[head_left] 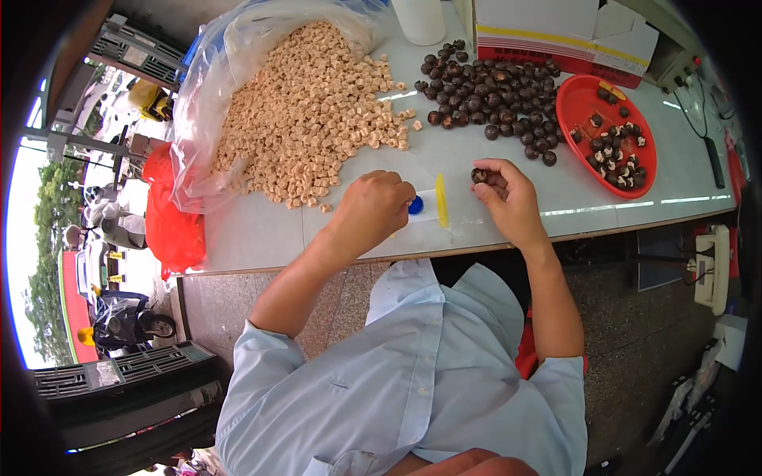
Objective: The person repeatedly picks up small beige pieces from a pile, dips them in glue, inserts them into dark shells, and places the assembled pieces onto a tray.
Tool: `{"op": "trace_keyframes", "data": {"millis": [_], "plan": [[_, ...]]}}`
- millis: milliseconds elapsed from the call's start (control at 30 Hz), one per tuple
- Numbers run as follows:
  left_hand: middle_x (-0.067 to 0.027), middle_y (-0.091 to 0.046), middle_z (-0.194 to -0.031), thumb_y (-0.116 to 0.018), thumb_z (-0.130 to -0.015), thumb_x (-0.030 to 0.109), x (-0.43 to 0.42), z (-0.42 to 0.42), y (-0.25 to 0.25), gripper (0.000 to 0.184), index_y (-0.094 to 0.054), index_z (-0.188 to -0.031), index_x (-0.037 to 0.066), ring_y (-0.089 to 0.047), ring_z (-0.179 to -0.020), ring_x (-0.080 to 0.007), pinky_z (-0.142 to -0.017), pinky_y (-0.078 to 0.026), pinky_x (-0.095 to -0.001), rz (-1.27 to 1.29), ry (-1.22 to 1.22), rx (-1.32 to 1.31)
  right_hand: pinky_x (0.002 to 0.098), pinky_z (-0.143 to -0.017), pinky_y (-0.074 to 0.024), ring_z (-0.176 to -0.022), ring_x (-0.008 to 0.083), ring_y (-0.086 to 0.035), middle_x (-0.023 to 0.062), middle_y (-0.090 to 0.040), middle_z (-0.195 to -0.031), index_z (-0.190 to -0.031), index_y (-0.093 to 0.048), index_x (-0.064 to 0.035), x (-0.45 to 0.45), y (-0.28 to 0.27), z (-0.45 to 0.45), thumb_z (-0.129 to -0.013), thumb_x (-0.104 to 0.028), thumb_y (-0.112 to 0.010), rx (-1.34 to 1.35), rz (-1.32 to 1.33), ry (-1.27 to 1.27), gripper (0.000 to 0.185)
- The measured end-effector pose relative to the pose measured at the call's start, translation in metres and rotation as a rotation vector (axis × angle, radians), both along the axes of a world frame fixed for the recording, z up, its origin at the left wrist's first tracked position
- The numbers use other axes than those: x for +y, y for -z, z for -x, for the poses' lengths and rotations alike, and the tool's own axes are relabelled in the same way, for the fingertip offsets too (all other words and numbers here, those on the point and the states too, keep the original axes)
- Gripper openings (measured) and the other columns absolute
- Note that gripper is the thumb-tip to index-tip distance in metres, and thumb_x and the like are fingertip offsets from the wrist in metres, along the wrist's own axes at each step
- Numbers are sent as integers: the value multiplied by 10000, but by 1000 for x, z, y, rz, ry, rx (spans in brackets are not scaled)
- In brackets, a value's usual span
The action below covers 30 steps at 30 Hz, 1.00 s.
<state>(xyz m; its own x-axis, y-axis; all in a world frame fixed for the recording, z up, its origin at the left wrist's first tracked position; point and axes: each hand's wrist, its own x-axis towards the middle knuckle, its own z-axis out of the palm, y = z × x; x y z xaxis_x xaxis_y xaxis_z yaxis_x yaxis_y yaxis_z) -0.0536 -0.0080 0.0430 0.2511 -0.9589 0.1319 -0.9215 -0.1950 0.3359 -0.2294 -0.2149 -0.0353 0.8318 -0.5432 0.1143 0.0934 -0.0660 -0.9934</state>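
My right hand (514, 200) pinches a dark brown round ball (479, 175), nut-like in look, between thumb and fingers. To its left my left hand (377, 205) is closed, its fingers pressed together; what they hold, if anything, is hidden. Right beside those fingers a blue disc (415, 205) shows on a pale sheet or small bag (427, 213) with a yellow strip (442, 202) along one side. Beyond my right hand lies a heap of similar dark balls (492, 95). A red plate (565, 119) holds more balls, some with white patches.
Many small tan cubes (309, 111) spill from a clear plastic bag (198, 127) on the grey table (274, 242). A white container (419, 20) and a cardboard box (556, 36) stand at the back. A red bag (171, 214) hangs at the left edge; a black-handled tool (714, 163) lies right.
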Motion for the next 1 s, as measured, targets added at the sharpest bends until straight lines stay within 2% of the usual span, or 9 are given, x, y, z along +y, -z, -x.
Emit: {"op": "trace_keyframes", "data": {"millis": [133, 300, 500, 800, 1000], "plan": [[-107, -748, -884, -775, -782, 29, 0, -4, -3, 159, -786, -940, 45, -719, -826, -289, -761, -579, -405, 32, -24, 114, 291, -889, -597, -1010, 138, -714, 72, -707, -1112, -1328, -697, 0, 5, -10, 1, -930, 99, -746, 8, 191, -53, 413], [-90, -771, -901, -823, -797, 31, -10, -2, -8, 205, -805, -1001, 40, -717, -783, -219, -724, -588, -345, 163, -62, 370, 294, -865, -605, -968, 154, -724, 100, -719, -1115, -1389, -661, -2, 24, -16, -1, -915, 95, -770, 68, 104, -125, 495], [-81, -766, -883, -808, -819, 20, -22, 2, -2, 184, -803, -1003, 24, -688, -759, -177, -715, -578, -331, 189, -54, 496, 307, -830, -615, -958, 170, -734, 133, -726, -1140, -1437, -622, -10, 40, -12, -6, -918, 86, -771, 60, 114, -131, 548], [-83, -769, -919, -818, -865, 42, -25, -3, 6, 172, -814, -1036, 22, -686, -758, -180, -682, -552, -335, 109, 72, 574, 318, -845, -627, -962, 189, -749, 145, -729, -1149, -1451, -611, -12, 40, -12, -4, -924, 93, -762, 2, 146, -136, 559], [-101, -765, -932, -836, -880, 42, -25, 0, 13, 168, -811, -1043, 12, -703, -803, -219, -727, -561, -350, 96, 142, 571, 314, -829, -635, -971, 194, -752, 130, -727, -1131, -1419, -643, 0, 41, -5, -1, -904, 110, -774, -35, 176, -159, 543]]}}
